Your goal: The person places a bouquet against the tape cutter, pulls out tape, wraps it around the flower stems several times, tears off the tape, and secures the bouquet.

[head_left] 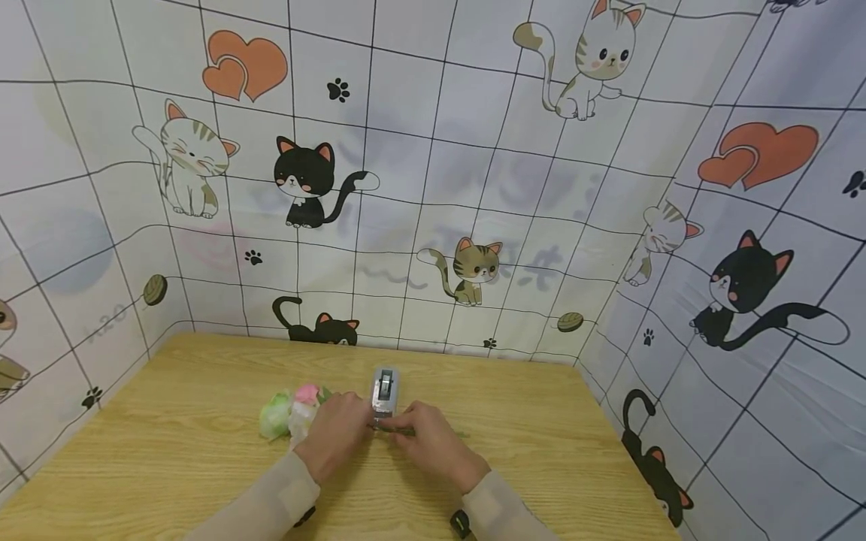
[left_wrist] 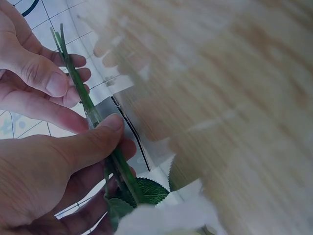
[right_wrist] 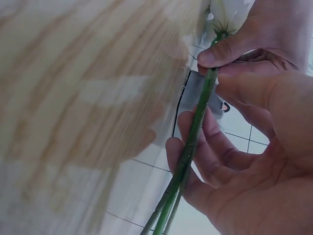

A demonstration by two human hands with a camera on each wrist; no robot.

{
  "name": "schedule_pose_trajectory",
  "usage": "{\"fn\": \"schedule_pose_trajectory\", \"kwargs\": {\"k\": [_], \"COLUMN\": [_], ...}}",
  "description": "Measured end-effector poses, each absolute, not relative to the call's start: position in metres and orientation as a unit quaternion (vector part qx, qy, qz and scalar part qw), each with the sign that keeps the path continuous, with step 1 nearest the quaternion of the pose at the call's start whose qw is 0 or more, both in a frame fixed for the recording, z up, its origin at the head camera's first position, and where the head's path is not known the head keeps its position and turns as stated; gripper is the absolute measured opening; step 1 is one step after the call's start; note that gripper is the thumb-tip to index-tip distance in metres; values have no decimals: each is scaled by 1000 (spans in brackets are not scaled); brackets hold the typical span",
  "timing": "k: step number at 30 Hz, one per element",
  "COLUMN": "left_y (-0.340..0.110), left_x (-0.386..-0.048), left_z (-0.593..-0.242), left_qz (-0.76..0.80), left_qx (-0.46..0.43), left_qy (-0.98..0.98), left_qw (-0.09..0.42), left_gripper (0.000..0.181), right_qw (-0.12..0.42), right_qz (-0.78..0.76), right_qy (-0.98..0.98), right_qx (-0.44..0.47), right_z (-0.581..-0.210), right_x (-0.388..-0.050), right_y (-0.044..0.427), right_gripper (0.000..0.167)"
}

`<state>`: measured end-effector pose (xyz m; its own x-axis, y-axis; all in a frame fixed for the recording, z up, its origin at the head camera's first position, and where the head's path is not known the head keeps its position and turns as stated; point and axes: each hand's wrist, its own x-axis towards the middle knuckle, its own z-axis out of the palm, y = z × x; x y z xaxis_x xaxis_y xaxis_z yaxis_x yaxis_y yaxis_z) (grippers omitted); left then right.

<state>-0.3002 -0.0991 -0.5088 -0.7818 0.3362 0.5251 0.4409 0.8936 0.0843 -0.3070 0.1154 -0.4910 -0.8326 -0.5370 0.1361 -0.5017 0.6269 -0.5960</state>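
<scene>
My left hand pinches a bunch of artificial flower stems between thumb and fingers, just below the blooms. A green bloom, a pink bloom and a white bloom show to its left. Farther down the bunch, my right hand curls its fingers round the stems. What looks like clear tape lies on the stems between the hands. Directly beyond the hands stands a grey tape dispenser; its near end is close to the fingers.
A wood-grain table carries everything. Behind it and along its sides hangs a white gridded sheet printed with cats, hearts and paw marks.
</scene>
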Motion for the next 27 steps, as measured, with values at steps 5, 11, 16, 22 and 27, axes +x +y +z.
{"fn": "schedule_pose_trajectory", "kwargs": {"k": [5,11,16,22,27], "left_y": [-99,-97,-94,-98,-101], "left_x": [-299,-297,-298,-297,-287], "left_z": [-505,-499,-499,-500,-485], "left_qz": [-109,-90,-102,-109,-101], "left_qx": [-207,-204,-211,-201,-188], "left_qy": [-941,-948,-947,-948,-954], "left_qw": [243,227,220,223,208], "left_gripper": [25,21,26,25,23], "right_qw": [45,68,66,68,59], "right_qz": [-310,-310,-294,-279,-273], "right_qy": [906,900,897,900,902], "right_qx": [-286,-298,-322,-328,-328], "right_z": [-487,-485,-487,-486,-480], "right_x": [-308,-306,-303,-300,-294], "right_y": [113,111,115,120,125], "right_gripper": [33,27,25,25,16]}}
